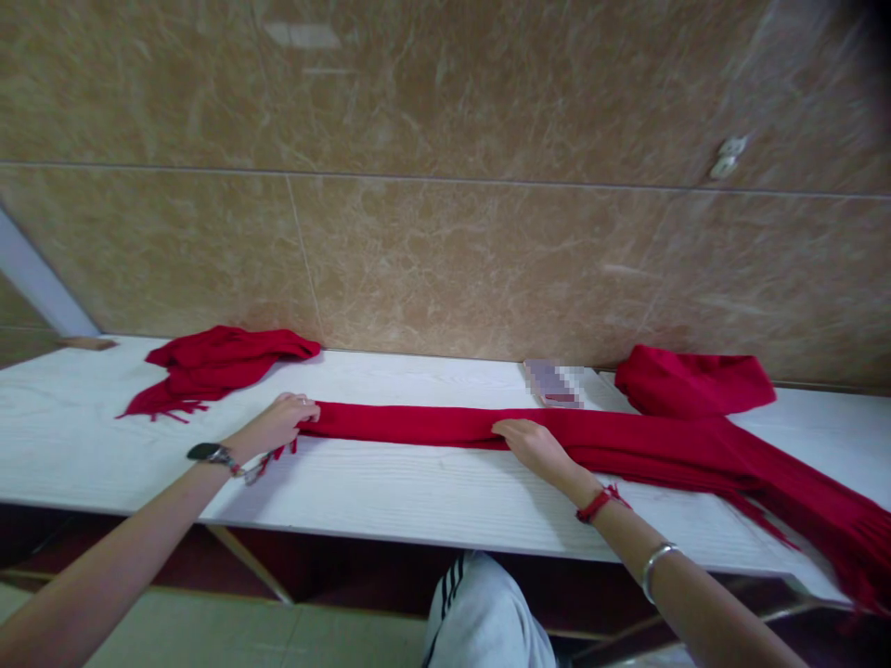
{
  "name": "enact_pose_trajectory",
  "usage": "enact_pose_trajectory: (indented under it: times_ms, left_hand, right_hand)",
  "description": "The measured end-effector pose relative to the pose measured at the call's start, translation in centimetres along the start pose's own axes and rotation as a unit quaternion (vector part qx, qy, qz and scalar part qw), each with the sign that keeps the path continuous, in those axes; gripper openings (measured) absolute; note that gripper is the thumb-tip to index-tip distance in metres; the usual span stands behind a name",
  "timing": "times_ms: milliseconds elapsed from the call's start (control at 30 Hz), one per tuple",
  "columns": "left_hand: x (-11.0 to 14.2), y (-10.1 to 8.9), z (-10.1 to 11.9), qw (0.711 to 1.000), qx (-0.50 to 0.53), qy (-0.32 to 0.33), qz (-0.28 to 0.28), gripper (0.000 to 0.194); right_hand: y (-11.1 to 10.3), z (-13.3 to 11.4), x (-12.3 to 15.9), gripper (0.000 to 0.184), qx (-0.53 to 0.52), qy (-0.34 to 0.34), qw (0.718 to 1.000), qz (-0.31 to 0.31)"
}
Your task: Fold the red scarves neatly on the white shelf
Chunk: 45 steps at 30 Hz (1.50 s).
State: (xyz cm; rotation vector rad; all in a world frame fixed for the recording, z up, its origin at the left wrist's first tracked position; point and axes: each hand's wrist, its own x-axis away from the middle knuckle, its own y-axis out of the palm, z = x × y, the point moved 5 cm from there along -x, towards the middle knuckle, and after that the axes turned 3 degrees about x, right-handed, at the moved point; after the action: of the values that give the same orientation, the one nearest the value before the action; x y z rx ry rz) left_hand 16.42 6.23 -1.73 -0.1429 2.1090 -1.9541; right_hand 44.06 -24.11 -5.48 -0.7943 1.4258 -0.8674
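Note:
A long red scarf [404, 424] lies stretched in a narrow folded strip along the white tabletop [390, 482]. At its left end my left hand [285, 422] is closed on the fabric, with some fringe hanging below the fingers. My right hand [535, 445] grips the near edge of the strip around its middle, fingers curled over the cloth. Farther right the scarf widens, and its fringed end hangs toward the table's front right corner.
A crumpled red scarf [223, 362] lies at the back left, and a folded red cloth [692, 380] at the back right. A pixelated flat object [553, 383] rests near the wall. The tiled wall [473, 260] bounds the table behind, with a socket [729, 157] at right.

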Motion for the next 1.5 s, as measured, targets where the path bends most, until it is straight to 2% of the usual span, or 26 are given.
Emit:
enact_pose_trajectory:
  times_ms: [67, 133, 300, 367, 433, 500, 567, 633, 733, 833, 900, 1033, 1067, 1133, 1200, 1300, 1400, 1500]
  left_hand:
    - [0.0, 1.5, 0.0, 0.999, -0.009, -0.019, -0.035, 0.033]
    - [-0.2, 2.2, -0.2, 0.999, -0.019, -0.033, -0.035, 0.033]
    - [-0.6, 1.2, -0.1, 0.995, -0.047, -0.059, -0.062, 0.035]
    - [-1.0, 0.4, 1.0, 0.995, -0.035, -0.063, -0.073, 0.039]
    - [-1.9, 0.0, 3.1, 0.997, 0.006, -0.034, -0.069, 0.043]
    - [-3.2, 0.3, 5.7, 0.997, 0.055, 0.001, -0.058, 0.048]
    - [-4.4, 1.4, 7.6, 0.995, 0.085, 0.006, -0.060, 0.047]
    - [-5.0, 2.8, 8.5, 0.993, 0.083, -0.002, -0.078, 0.045]
    - [-4.7, 4.0, 7.9, 0.994, 0.056, -0.021, -0.088, 0.045]
    - [-3.9, 4.0, 7.1, 0.994, 0.038, -0.052, -0.090, 0.046]
    - [-3.9, 3.7, 7.5, 0.995, 0.027, -0.062, -0.078, 0.046]
    - [-5.3, 3.4, 10.4, 0.998, 0.045, -0.049, 0.004, 0.044]
    - [-5.7, 3.6, 10.9, 0.997, 0.052, -0.051, 0.011, 0.045]
    - [-6.2, 4.3, 11.4, 0.996, 0.055, -0.069, 0.001, 0.045]
    - [-6.3, 4.9, 11.0, 0.995, 0.050, -0.086, -0.013, 0.046]
    - [-6.2, 5.3, 10.1, 0.994, 0.054, -0.089, -0.020, 0.048]
    - [-6.1, 5.4, 9.8, 0.995, 0.050, -0.088, -0.019, 0.049]
    - [-6.1, 5.3, 10.0, 0.995, 0.045, -0.093, -0.010, 0.050]
  right_hand:
    - [0.4, -0.4, 0.2, 0.033, 0.007, -0.011, 1.000, -0.026]
    - [0.3, -0.7, 0.3, 0.032, 0.005, -0.007, 0.999, -0.045]
    - [-0.6, -1.7, -0.5, 0.030, -0.038, 0.011, 0.998, -0.055]
    - [-0.5, -2.6, -1.2, 0.037, -0.048, 0.008, 0.997, -0.059]
    - [0.1, -3.7, -1.9, 0.045, -0.045, 0.000, 0.994, -0.095]
    - [1.0, -4.8, -2.3, 0.049, -0.035, -0.001, 0.988, -0.153]
    - [1.5, -5.5, -2.4, 0.050, -0.023, 0.010, 0.980, -0.199]
    - [1.7, -5.8, -2.0, 0.050, -0.006, 0.038, 0.975, -0.218]
    - [1.4, -5.5, -1.0, 0.053, 0.022, 0.100, 0.967, -0.234]
    - [0.9, -5.4, -0.6, 0.057, 0.057, 0.157, 0.956, -0.241]
    - [0.5, -6.0, -1.4, 0.057, 0.078, 0.177, 0.955, -0.226]
    - [0.3, -8.6, -5.3, 0.050, 0.066, 0.144, 0.977, -0.144]
    - [0.6, -9.2, -6.2, 0.049, 0.050, 0.130, 0.981, -0.136]
    - [1.7, -9.4, -7.1, 0.048, 0.018, 0.119, 0.980, -0.159]
    - [2.9, -8.3, -6.7, 0.049, 0.005, 0.126, 0.971, -0.201]
    - [3.1, -4.7, -3.9, 0.050, 0.044, 0.173, 0.958, -0.223]
    - [1.4, -0.1, -0.2, 0.047, 0.119, 0.225, 0.942, -0.218]
    - [-1.0, 4.0, 3.0, 0.046, 0.189, 0.277, 0.913, -0.232]
